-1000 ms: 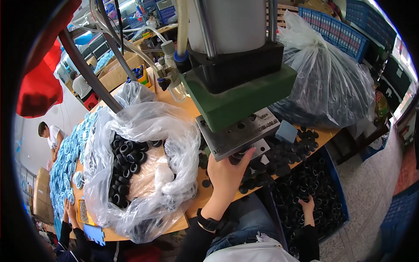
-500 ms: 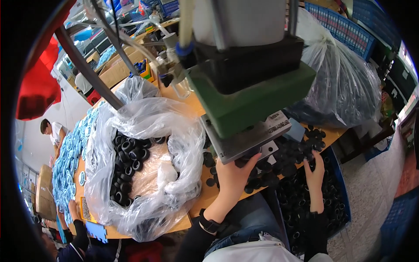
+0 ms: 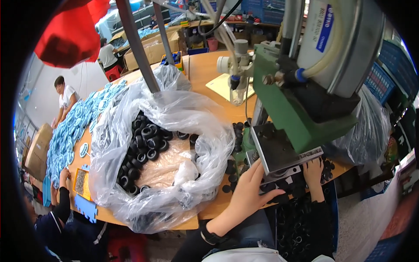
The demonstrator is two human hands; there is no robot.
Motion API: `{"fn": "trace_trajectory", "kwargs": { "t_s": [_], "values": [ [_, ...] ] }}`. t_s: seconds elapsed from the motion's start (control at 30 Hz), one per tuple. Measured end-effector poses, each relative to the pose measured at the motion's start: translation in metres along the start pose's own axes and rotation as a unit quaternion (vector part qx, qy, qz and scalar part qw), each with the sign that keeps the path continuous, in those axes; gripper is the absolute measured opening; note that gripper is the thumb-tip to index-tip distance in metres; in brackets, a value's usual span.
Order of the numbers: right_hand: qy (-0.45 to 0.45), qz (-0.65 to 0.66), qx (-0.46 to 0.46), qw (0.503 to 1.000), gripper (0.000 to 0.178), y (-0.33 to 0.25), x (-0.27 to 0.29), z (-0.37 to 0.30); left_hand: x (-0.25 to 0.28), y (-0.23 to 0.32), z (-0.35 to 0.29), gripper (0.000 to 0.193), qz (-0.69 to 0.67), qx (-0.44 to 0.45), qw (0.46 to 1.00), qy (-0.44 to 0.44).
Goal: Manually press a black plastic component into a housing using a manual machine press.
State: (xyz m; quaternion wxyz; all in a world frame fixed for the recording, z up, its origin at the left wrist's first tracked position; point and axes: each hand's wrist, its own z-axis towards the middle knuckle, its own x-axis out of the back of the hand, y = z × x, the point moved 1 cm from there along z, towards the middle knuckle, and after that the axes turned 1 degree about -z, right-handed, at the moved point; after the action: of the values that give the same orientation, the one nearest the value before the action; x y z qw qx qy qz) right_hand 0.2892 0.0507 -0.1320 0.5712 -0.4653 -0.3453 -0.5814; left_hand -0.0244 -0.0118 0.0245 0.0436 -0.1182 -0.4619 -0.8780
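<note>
My left hand (image 3: pixel 249 188) is at the left front of a green bench press (image 3: pixel 301 105). Its fingers stretch up beside the press's metal plate (image 3: pixel 279 150), and the thumb stands apart with nothing visible between. My right hand (image 3: pixel 313 178) reaches to the front right edge of the plate. Its fingertips are partly hidden there, so any hold cannot be made out. Black round caps (image 3: pixel 295 185) lie between the hands, in front of the press. Below them, a blue crate (image 3: pixel 335 214) holds many black ring-shaped parts (image 3: pixel 299 227).
Left of the press sits an open clear plastic bag (image 3: pixel 209 115) holding black rubber rings (image 3: pixel 146 139). Light-blue parts (image 3: pixel 65 135) are heaped on the far left, where another person's hand (image 3: pixel 64 177) works. A full bag (image 3: pixel 364 126) stands behind right.
The view has swung right-to-left across the bench, so the press appears farther right. My right hand has left the loose caps for the press plate; the left hand's thumb and fingers have spread.
</note>
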Motion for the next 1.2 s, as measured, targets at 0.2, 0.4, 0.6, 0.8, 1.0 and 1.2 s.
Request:
{"fn": "trace_trajectory", "kwargs": {
  "t_s": [0.2,0.4,0.6,0.8,1.0,1.2],
  "values": [
    [-0.014,0.004,0.076,0.997,0.026,-0.006,-0.001,0.014,0.088,-0.021,-0.075,0.04,0.169,-0.012,0.984,0.058],
    [0.074,0.253,-0.035,0.964,0.041,0.013,0.006,-0.029,0.171,-0.049,-0.126,0.022,0.311,0.047,0.924,0.219],
    [0.089,0.4,0.017,0.912,0.044,-0.11,0.099,-0.057,0.277,-0.096,-0.12,0.032,0.542,0.099,0.789,0.273],
    [0.101,0.463,0.034,0.88,0.05,-0.129,0.068,-0.019,0.309,-0.17,-0.103,0.008,0.76,0.243,0.593,0.11],
    [0.112,0.473,-0.01,0.874,0.047,-0.148,0.058,-0.014,0.291,-0.123,-0.102,0.024,0.575,0.211,0.77,0.18],
    [0.314,0.137,0.113,0.933,0.05,-0.149,0.027,-0.027,0.243,-0.081,-0.094,0.029,-0.06,0.234,0.937,0.251]
  ]
}}
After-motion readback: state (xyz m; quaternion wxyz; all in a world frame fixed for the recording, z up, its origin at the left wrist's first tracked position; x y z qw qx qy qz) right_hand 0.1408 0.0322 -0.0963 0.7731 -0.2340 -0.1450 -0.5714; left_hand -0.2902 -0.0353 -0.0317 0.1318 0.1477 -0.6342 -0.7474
